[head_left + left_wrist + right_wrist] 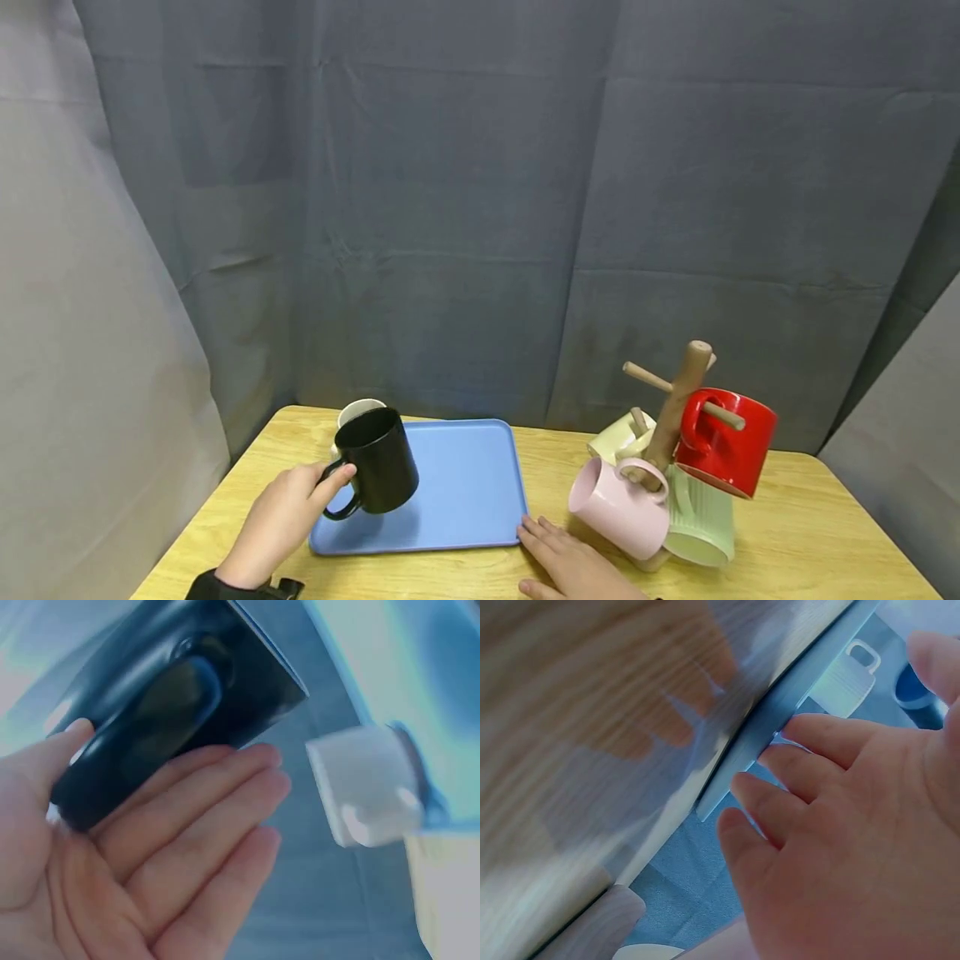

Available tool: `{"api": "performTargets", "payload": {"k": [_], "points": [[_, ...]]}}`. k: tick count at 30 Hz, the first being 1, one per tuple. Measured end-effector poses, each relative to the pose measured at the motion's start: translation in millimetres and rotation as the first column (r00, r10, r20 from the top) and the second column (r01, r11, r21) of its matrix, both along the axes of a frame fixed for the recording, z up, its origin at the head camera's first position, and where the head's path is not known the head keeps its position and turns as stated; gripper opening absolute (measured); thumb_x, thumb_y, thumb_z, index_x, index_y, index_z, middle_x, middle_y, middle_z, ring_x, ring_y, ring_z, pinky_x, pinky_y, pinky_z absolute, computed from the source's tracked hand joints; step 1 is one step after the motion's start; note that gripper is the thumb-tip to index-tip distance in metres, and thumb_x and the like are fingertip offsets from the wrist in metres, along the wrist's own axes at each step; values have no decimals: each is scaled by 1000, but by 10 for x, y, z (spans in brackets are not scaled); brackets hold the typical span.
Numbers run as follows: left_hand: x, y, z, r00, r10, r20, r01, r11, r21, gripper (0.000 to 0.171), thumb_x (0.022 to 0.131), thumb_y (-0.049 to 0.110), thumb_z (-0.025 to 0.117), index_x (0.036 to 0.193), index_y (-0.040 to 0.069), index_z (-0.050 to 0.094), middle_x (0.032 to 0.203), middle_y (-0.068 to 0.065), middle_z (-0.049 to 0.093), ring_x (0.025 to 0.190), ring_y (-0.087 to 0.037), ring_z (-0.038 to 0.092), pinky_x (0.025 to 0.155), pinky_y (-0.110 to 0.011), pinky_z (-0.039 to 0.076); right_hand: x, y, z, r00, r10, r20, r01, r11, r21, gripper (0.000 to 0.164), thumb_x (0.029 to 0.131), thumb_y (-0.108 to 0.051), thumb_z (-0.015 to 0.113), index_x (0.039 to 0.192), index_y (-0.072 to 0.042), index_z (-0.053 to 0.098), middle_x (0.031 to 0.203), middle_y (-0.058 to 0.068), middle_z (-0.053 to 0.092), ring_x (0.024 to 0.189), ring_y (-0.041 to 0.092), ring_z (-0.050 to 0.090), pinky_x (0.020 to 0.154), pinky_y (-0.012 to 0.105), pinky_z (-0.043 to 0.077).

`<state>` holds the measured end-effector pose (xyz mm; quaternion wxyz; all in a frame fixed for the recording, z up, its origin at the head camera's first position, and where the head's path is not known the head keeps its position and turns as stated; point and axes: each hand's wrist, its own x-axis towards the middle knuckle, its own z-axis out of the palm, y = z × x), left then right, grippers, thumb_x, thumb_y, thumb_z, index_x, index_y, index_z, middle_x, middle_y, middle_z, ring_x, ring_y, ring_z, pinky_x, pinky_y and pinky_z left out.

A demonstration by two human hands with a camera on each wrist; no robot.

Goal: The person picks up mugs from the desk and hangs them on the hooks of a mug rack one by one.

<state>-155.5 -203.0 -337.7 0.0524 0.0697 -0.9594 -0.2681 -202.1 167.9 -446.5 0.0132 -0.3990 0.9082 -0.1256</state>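
Observation:
My left hand [281,510] pinches the handle of a black mug [384,471] between thumb and fingers. The mug is tilted a little over the left part of a blue tray [468,483], its shadow falling on the tray. Behind it, partly hidden, a white mug [361,408] stands at the tray's back left; the left wrist view shows this white mug [367,784] on the tray. My right hand [567,562] lies with fingers extended at the tray's front right corner. In the right wrist view its fingertips [799,727] are right at the tray's edge [780,705].
Right of the tray, a wooden mug tree [678,400] carries a red mug [738,442], a pink mug [622,508], a green mug [701,521] and a pale yellow mug [617,435]. One upper peg [645,376] is bare. Grey cloth [450,208] hangs behind the wooden table [810,533].

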Motion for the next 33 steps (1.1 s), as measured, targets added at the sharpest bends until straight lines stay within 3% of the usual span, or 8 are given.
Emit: {"api": "performTargets", "payload": {"k": [4, 8, 14, 17, 20, 24, 30, 33], "points": [[-29, 93, 152, 998, -32, -48, 34, 998, 47, 53, 96, 59, 46, 69, 14, 50, 62, 4, 30, 57, -10, 35, 55, -24, 27, -2, -12, 29, 998, 23, -54, -26, 998, -57, 67, 98, -53, 45, 146, -6, 43, 150, 13, 49, 134, 36, 51, 105, 46, 48], [-66, 278, 291, 991, -78, -110, 86, 994, 73, 42, 95, 55, 51, 76, 18, 58, 62, 5, 36, 58, -10, 37, 56, -24, 29, 79, -108, 267, 997, -12, -81, -6, 975, -224, 69, 97, -47, 52, 154, -15, 30, 153, 9, 45, 135, 28, 51, 105, 41, 49], [-103, 668, 460, 966, -163, -201, 179, 982, 63, 43, 93, 53, 55, 65, 21, 52, 59, 8, 33, 54, -4, 31, 53, -20, 27, 158, -354, 823, 995, -84, 60, 103, 831, -547, 80, 94, -42, 60, 157, -33, 10, 163, -7, 26, 147, 19, 36, 113, 37, 43], [-131, 859, 491, 954, -203, -220, 224, 972, 73, 49, 93, 53, 55, 59, 19, 44, 56, 9, 30, 50, -3, 28, 50, -19, 23, 141, -436, 952, 994, -86, 69, 111, 758, -643, 88, 92, -35, 66, 157, -31, 8, 164, -3, 23, 148, 22, 33, 114, 43, 40], [-158, 1005, 489, 948, -218, -231, 246, 964, 98, 51, 94, 52, 55, 57, 19, 41, 54, 9, 29, 48, -3, 26, 48, -19, 21, 128, -479, 979, 987, -157, 17, 126, 721, -681, 97, 85, -32, 74, 157, -30, 9, 162, 3, 28, 145, 27, 37, 107, 55, 43], [-165, 1137, 462, 940, -228, -256, 269, 953, 139, 52, 95, 50, 54, 57, 19, 38, 53, 10, 28, 48, -2, 24, 48, -18, 19, 124, -474, 959, 951, -280, -134, 111, 709, -697, 113, 72, -29, 86, 158, -23, 13, 157, 7, 37, 140, 27, 44, 101, 58, 47], [-101, 1258, 442, 923, -276, -267, 344, 905, 251, 53, 97, 47, 53, 57, 14, 40, 53, 10, 27, 47, -2, 23, 47, -19, 18, 161, -406, 1024, 846, -390, -364, 41, 728, -684, 127, 55, -30, 95, 156, -10, 21, 146, 10, 49, 128, 23, 52, 95, 40, 50], [-44, 1302, 452, 896, -303, -323, 401, 866, 299, 45, 97, 42, 54, 63, 15, 60, 58, 12, 56, 55, 3, 49, 53, -16, 36, 220, -362, 1115, 815, -399, -420, 11, 736, -677, 131, 48, -28, 98, 155, -8, 24, 144, 11, 50, 125, 23, 54, 102, 23, 44]]}}
